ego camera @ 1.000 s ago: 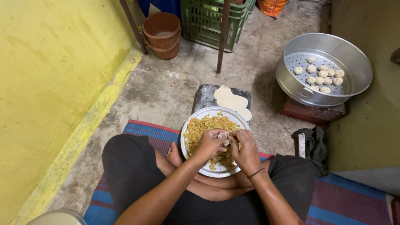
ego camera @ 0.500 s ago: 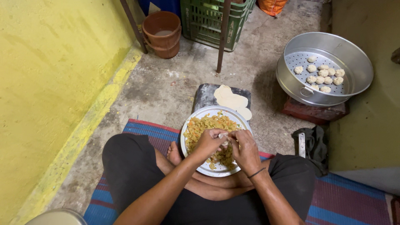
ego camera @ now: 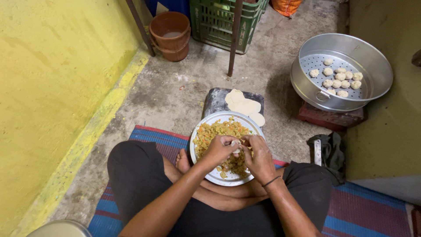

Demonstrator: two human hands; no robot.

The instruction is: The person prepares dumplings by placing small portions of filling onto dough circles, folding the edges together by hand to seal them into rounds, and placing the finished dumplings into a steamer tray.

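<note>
I sit cross-legged on a striped mat. My left hand (ego camera: 218, 150) and my right hand (ego camera: 259, 154) meet over a white plate (ego camera: 206, 124) heaped with yellow-orange chopped filling (ego camera: 218, 130). Both hands pinch a small pale dumpling (ego camera: 236, 144) between their fingertips. Just beyond the plate, flat round dough wrappers (ego camera: 242, 104) lie on a dark stone slab (ego camera: 214, 100).
A metal steamer pan (ego camera: 372, 59) holding several shaped dumplings (ego camera: 336, 77) rests on a red brick (ego camera: 329, 116) at the right. A brown bucket (ego camera: 170, 35), a green crate (ego camera: 219, 19) and a thin pole (ego camera: 234, 39) stand ahead. A dark cloth (ego camera: 330, 151) lies right; a yellow wall (ego camera: 52, 87) runs left.
</note>
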